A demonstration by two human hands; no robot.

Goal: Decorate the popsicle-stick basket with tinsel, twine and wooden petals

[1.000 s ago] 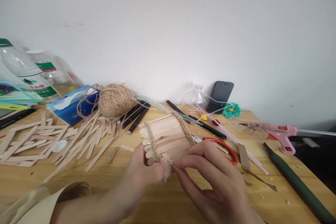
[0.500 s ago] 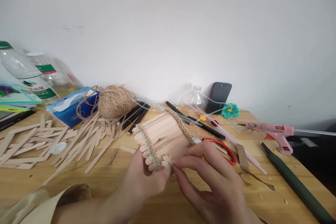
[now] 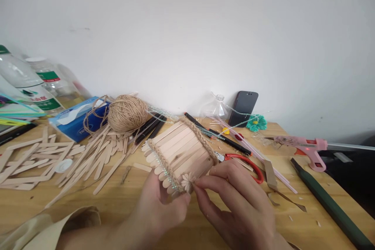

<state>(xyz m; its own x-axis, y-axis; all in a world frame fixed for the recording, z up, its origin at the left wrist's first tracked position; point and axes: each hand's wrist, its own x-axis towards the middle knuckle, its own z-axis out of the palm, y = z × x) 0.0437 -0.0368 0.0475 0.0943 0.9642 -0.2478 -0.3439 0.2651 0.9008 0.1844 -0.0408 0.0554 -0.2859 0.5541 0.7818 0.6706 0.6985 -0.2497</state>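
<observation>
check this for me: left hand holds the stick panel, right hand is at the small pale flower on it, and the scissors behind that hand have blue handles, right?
Not quite: the scissors have red handles, not blue, as the head view shows. The left hand does hold the stick panel, and the right hand is at the small pale flower.

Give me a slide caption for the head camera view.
Left hand holds a wooden stick panel edged with braided twine; right hand pinches a small flower at one corner.

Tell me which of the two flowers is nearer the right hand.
The small pale flower at the stick panel's near corner, beside the right hand; the teal flower is farther off, by the phone.
</observation>
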